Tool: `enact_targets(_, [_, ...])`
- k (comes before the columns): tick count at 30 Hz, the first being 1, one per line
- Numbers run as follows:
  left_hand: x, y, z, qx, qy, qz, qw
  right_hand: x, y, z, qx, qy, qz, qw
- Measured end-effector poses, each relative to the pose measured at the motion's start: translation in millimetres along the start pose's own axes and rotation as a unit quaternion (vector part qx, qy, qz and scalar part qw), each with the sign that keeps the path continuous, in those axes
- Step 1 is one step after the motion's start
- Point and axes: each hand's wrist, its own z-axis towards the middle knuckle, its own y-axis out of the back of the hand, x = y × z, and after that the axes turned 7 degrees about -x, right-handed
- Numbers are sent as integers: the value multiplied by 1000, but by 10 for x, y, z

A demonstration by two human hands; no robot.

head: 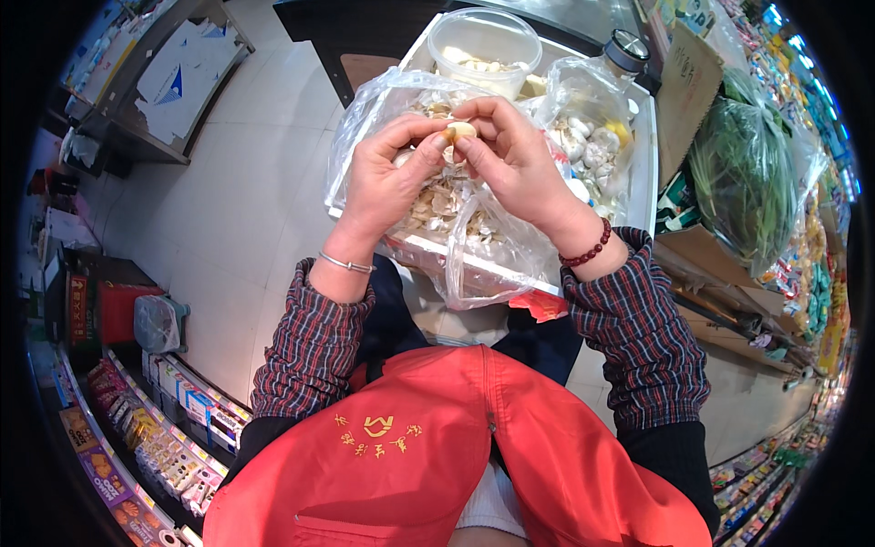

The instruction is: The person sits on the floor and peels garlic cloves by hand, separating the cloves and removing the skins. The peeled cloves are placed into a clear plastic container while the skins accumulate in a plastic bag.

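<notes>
Between the fingertips of both hands is a pale garlic clove [463,128], with a brownish bit at its left end. My left hand [396,164] pinches that left end, while my right hand [509,154] grips the clove from the other side. Right below them, a clear plastic bag [458,273] holds a heap of dry garlic skins [444,202]. Beyond my hands stands a clear round tub [484,41] with peeled cloves in its bottom. Whole garlic bulbs [601,147] fill another clear bag to the right of my right hand.
A white foam box [646,137] carries the bags and tub, with a lidded jar [625,51] at its far right corner. Bagged green vegetables [745,178] lean beside a cardboard box [690,96]. Stocked shelves [164,451] line the lower left; a small stool [160,323] stands behind them.
</notes>
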Motion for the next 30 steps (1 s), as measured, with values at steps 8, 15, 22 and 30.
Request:
enact_targets(8, [-14, 13, 2, -5, -52, 38, 998, 7, 81, 38, 17, -76, 143, 987])
enact_targets(15, [-25, 7, -3, 3, -52, 53, 997, -30, 91, 48, 6, -88, 113, 990])
enact_targets(22, [3, -18, -10, 7, 53, 23, 998, -3, 54, 12, -8, -15, -84, 996])
enact_targets(30, [44, -20, 17, 71, 49, 38, 996, -35, 0, 9, 12, -36, 11, 999])
